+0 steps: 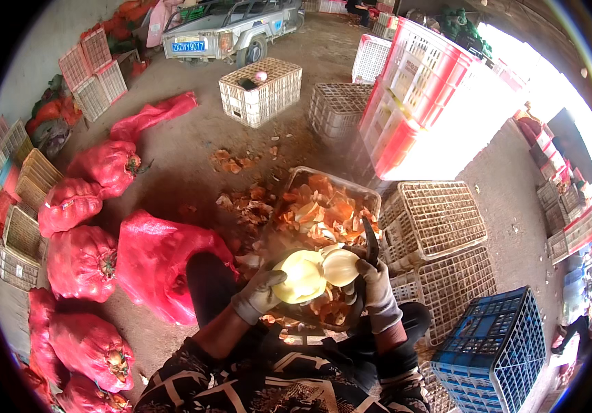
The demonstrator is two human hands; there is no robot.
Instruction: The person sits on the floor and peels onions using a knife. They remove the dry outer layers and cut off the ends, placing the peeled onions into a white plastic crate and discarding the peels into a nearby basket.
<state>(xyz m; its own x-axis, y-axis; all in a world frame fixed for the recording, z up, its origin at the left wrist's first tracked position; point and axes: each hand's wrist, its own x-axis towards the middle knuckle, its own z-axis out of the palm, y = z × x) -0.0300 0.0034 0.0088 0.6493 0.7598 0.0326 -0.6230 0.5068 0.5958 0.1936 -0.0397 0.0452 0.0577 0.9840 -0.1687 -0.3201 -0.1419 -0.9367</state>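
Note:
Gloved, my left hand [259, 295] grips a large peeled onion [301, 276], pale yellow and smooth. My right hand [378, 289], also gloved, carries a knife with a dark curved blade [370, 241] pointing up and away from me. Between its fingers is a cupped, pale layer of onion [341, 267], which touches the onion's right side or lies right against it. Both hands are above a plastic crate [373, 195] filled with brown and orange onion skins [321, 206]. The knife's handle is hidden in the right glove.
Red mesh sacks [81, 263] of onions line the left, beside a slack red sack [164, 263] at my left knee. Upturned crates [443, 219] and a blue crate [489, 351] stand at right. Tall red-and-white crates [414, 98] rise ahead right. A small truck [223, 38] is parked behind.

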